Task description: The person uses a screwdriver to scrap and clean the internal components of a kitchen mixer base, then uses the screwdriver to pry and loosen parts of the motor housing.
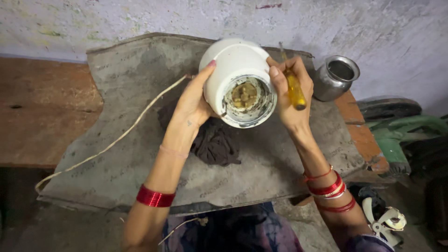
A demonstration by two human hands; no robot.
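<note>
Cradled white motor housing (235,74) between left hand (193,100) and right hand (289,93), open end camera-ward; right fingers clamped yellow-handled screwdriver (293,86), lengthwise alongside.

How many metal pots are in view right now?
1. A single steel pot stands at the far right corner of the grey mat, just beyond the right hand holding a yellow-handled screwdriver. Others may sit outside the view.

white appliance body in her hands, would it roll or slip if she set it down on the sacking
The white appliance body looks round and smooth, so on its side it would probably roll. Both hands, left hand and right hand, brace it, suggesting some weight. Its trailing cord seems floppy and might tug.
</note>
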